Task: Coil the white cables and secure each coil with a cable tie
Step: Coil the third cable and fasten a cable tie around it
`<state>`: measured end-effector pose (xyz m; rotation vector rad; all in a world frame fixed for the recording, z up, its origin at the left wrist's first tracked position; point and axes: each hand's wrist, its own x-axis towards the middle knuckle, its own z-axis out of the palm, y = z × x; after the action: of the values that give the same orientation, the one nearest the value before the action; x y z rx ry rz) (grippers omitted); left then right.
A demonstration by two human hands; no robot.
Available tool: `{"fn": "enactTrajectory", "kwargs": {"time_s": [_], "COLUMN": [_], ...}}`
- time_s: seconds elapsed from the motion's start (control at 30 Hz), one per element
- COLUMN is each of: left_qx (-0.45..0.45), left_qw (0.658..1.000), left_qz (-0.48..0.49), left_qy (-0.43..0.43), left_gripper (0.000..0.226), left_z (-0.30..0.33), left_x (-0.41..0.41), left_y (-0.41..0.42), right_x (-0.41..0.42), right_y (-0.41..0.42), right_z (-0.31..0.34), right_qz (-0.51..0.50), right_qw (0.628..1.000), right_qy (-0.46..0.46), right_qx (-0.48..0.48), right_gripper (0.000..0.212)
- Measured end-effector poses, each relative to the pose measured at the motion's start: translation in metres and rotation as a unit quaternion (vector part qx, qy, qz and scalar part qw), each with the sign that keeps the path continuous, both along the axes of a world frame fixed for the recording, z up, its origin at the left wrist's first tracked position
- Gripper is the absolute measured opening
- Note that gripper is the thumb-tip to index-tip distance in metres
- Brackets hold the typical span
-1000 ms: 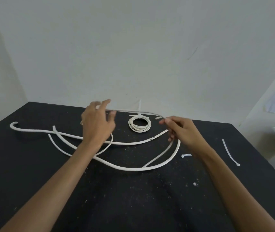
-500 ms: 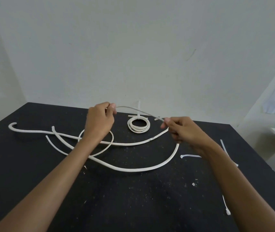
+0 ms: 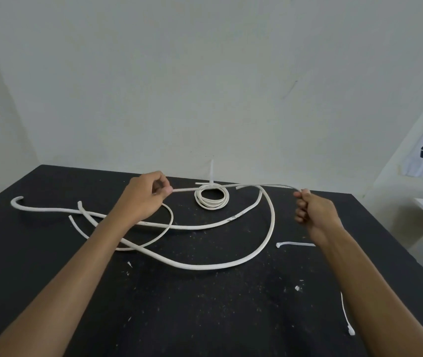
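Two hands were held above the black table [image 3: 51,253], with a thin white cable [image 3: 231,186] stretched between them, raised just above a finished coil [image 3: 211,198] already bound with a tie. The cable was judged light and limp but springy enough to keep its curve, so it would best be taken near its end and fed loop by loop. The left hand [image 3: 144,195] was pinching one end between thumb and forefinger; the right hand [image 3: 313,211] was curled closed around the strand. Thicker cables [image 3: 205,265] lay loose on the table, and spare ties [image 3: 295,244] lay near the right wrist.
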<state>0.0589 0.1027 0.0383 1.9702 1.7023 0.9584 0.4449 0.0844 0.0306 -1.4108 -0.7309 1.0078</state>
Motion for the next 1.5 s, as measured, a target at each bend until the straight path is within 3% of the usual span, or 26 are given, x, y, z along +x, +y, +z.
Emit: {"fn": "enactTrajectory", "kwargs": {"time_s": [0.13, 0.2, 0.33, 0.4, 0.53, 0.63, 0.8, 1.0, 1.13, 1.23, 1.4, 1.5], "left_qx": [0.003, 0.003, 0.023, 0.044, 0.102, 0.154, 0.172, 0.114, 0.13, 0.17, 0.196, 0.183], "left_qw": [0.997, 0.993, 0.988, 0.988, 0.988, 0.985, 0.983, 0.984, 0.978, 0.978, 0.976, 0.979], "left_qz": [0.011, -0.017, -0.116, -0.13, -0.114, -0.064, -0.025, -0.08, -0.053, -0.019, 0.002, -0.006], "left_qy": [0.082, 0.113, 0.103, 0.068, 0.038, 0.05, 0.057, -0.113, -0.152, -0.116, -0.09, -0.089], "left_gripper": [0.019, 0.021, 0.021, 0.025, 0.016, 0.027, 0.049, 0.015, 0.018, 0.02, 0.021, 0.023], "left_z": [-0.013, -0.013, -0.002, 0.005, 0.017, 0.022, 0.025, 0.014, 0.013, 0.011, 0.009, 0.016], "left_x": [0.012, 0.025, 0.057, 0.073, 0.098, 0.104, 0.098, 0.079, 0.057, 0.056, 0.066, 0.076], "left_y": [0.0, -0.003, -0.01, -0.014, -0.019, -0.019, -0.02, -0.017, -0.015, -0.01, -0.005, -0.006], "right_x": [-0.01, -0.018, -0.043, -0.057, -0.081, -0.092, -0.092, -0.082, -0.066, -0.061, -0.06, -0.064], "right_y": [-0.008, -0.009, -0.01, -0.012, -0.021, -0.027, -0.033, -0.027, -0.028, -0.033, -0.042, -0.042], "right_z": [-0.002, 0.001, 0.015, 0.02, 0.022, 0.023, 0.021, 0.021, 0.024, 0.027, 0.046, 0.061], "right_qz": [0.084, 0.107, 0.159, 0.222, 0.343, 0.378, 0.359, 0.271, 0.285, 0.34, 0.456, 0.428], "right_qw": [0.996, 0.991, 0.95, 0.933, 0.926, 0.924, 0.933, 0.956, 0.944, 0.923, 0.88, 0.888], "right_qy": [-0.013, -0.068, -0.256, -0.275, -0.152, -0.054, 0.036, 0.102, 0.16, 0.17, 0.101, 0.114], "right_qx": [0.031, 0.052, 0.078, 0.065, 0.033, 0.014, -0.011, 0.044, 0.053, 0.057, 0.087, 0.121], "right_gripper": [0.029, 0.028, 0.024, 0.025, 0.041, 0.048, 0.05, 0.042, 0.042, 0.043, 0.038, 0.032]}}
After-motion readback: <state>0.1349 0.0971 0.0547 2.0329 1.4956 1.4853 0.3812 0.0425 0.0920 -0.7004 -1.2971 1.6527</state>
